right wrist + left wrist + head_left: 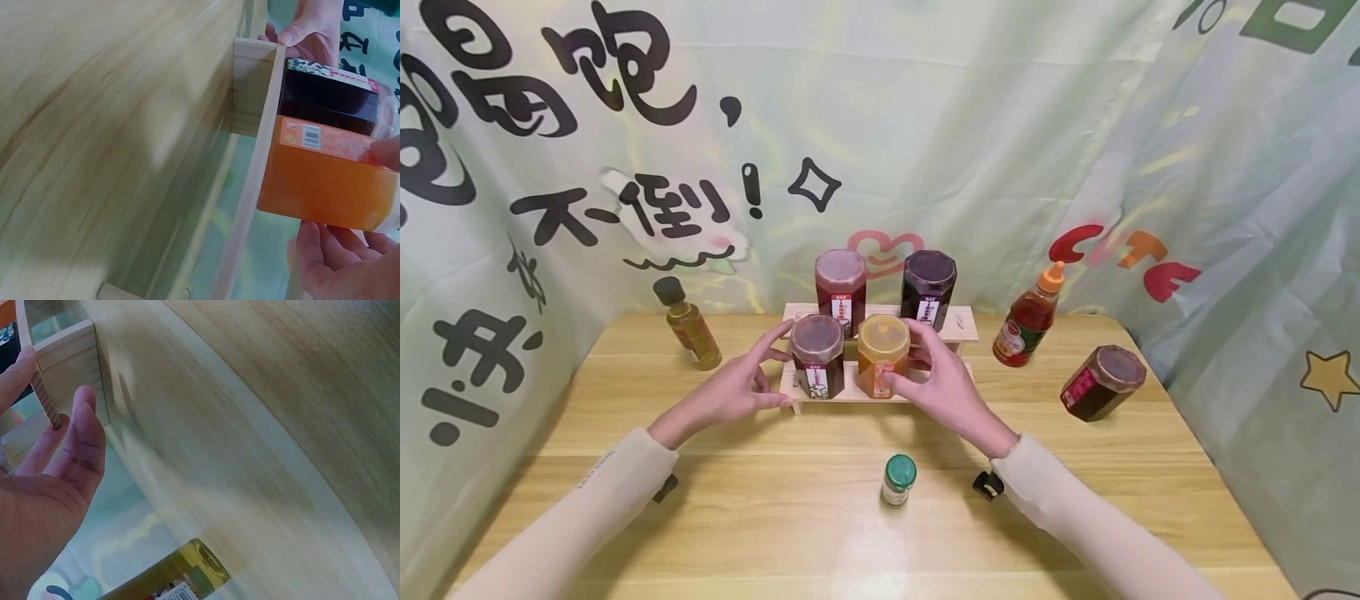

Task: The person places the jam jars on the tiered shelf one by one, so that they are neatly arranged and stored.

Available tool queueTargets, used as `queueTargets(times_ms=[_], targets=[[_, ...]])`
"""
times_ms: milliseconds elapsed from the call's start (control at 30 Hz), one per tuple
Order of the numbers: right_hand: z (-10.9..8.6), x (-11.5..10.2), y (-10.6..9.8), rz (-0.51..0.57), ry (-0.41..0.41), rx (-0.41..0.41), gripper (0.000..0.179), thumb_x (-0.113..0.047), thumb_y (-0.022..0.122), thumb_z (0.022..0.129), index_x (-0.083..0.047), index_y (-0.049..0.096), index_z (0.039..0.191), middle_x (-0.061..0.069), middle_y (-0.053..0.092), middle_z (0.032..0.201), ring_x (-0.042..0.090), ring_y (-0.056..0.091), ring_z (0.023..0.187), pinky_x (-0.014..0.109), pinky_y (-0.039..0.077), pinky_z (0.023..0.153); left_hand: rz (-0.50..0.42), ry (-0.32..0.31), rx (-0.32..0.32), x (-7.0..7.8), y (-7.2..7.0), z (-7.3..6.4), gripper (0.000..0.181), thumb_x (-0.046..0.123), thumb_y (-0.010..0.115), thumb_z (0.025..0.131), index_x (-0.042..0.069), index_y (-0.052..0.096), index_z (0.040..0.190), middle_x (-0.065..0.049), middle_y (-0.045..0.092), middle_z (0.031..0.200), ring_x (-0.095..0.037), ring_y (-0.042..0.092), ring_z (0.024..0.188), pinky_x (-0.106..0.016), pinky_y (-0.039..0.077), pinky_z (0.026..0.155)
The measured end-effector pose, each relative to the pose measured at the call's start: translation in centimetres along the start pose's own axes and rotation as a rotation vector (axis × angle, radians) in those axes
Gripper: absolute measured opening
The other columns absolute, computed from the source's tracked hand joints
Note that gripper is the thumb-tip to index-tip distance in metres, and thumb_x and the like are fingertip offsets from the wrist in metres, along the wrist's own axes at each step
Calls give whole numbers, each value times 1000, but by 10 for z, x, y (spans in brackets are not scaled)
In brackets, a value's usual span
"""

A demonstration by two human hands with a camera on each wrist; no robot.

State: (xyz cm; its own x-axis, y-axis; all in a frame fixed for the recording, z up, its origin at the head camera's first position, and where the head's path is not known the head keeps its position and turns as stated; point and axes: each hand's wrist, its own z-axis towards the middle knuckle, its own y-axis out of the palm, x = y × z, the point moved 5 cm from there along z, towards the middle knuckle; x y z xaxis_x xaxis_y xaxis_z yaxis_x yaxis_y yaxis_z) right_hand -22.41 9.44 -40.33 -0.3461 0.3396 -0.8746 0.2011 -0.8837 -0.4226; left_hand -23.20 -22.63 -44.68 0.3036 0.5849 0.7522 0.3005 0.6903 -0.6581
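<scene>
A two-tier wooden rack stands at the back of the table. My left hand holds its left end, thumb at the front edge of the lower shelf; the left wrist view shows fingers around the board's end. On the lower shelf, my right hand grips a jar of orange contents, thumb across its label and the other fingers at its side. Left of it sits a dark jar. A red jar and a dark purple jar occupy the upper shelf.
A small green-capped shaker stands in front of the rack. An oil bottle is to the left. On the right are a red sauce bottle with an orange nozzle and another dark jar. A printed curtain hangs behind the table.
</scene>
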Motion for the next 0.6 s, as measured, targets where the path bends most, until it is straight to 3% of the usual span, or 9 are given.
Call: queueTargets(times_ms=[300,600], targets=[[-8,-9,-9,-18,-61,53,82,-12,91,92,-10,45,160,12,66,142,27,66,129,45,54,109,2,-21,1,1,0,-1,124,9,92,89,37,9,177,-24,58,152,-20,69,79,-38,61,67],[-17,-16,-23,15,-105,74,76,-3,86,93,-7,47,158,10,62,148,26,66,130,47,55,106,10,1,0,3,0,-1,121,10,92,90,31,10,177,-26,58,152,-20,68,76,-37,60,66]])
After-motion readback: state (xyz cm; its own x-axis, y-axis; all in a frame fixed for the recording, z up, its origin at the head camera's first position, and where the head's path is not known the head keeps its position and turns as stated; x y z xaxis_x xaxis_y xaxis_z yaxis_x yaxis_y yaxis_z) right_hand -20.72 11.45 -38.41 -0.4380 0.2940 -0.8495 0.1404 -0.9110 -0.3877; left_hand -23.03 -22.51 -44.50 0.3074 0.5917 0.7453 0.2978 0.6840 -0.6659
